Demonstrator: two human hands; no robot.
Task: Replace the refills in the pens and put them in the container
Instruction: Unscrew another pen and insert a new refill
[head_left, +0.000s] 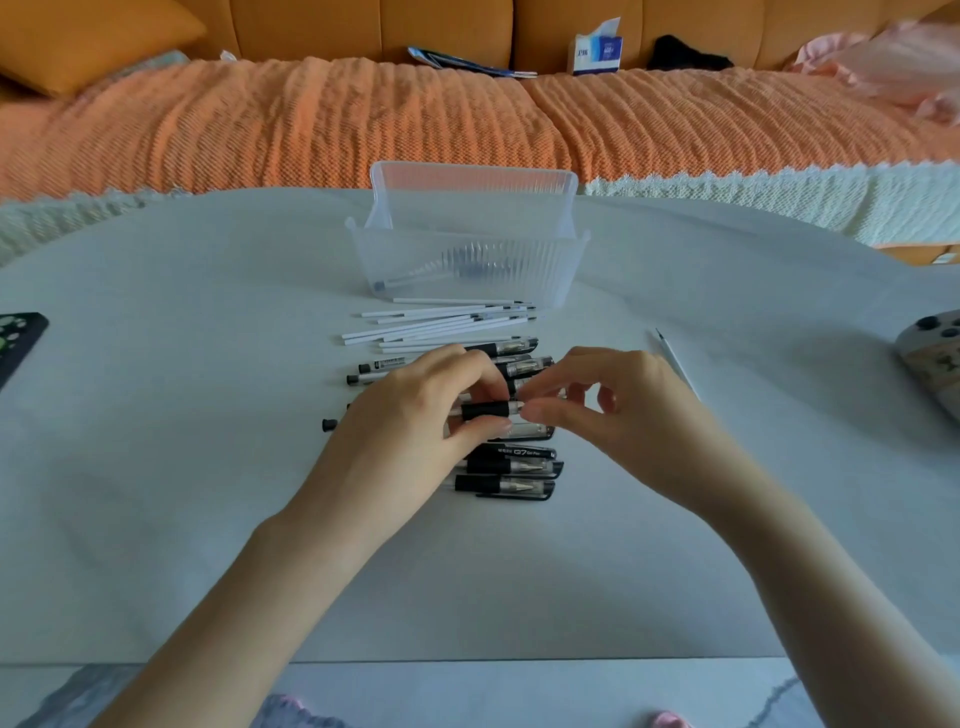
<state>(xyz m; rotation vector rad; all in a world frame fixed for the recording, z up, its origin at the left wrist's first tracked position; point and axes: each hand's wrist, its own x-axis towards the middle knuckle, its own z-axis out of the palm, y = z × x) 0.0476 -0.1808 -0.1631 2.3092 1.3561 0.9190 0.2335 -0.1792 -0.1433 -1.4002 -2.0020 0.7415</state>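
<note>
My left hand (415, 410) grips a pen (485, 410) by its black rubber grip, holding it level above a row of several black gel pens (511, 470) on the white table. My right hand (602, 410) pinches the clear tip end of the same pen between thumb and forefinger. Several white refills (436, 325) lie in a loose bundle just beyond the pens. Behind them stands a clear ribbed plastic container (467, 260) with one pen lying inside. A single refill (675, 361) lies apart to the right of my right hand.
A black remote (18, 340) sits at the table's left edge and a game controller (935, 353) at the right edge. A small black cap (329, 424) lies left of the pens. An orange sofa with a tissue box (597, 49) runs behind the table.
</note>
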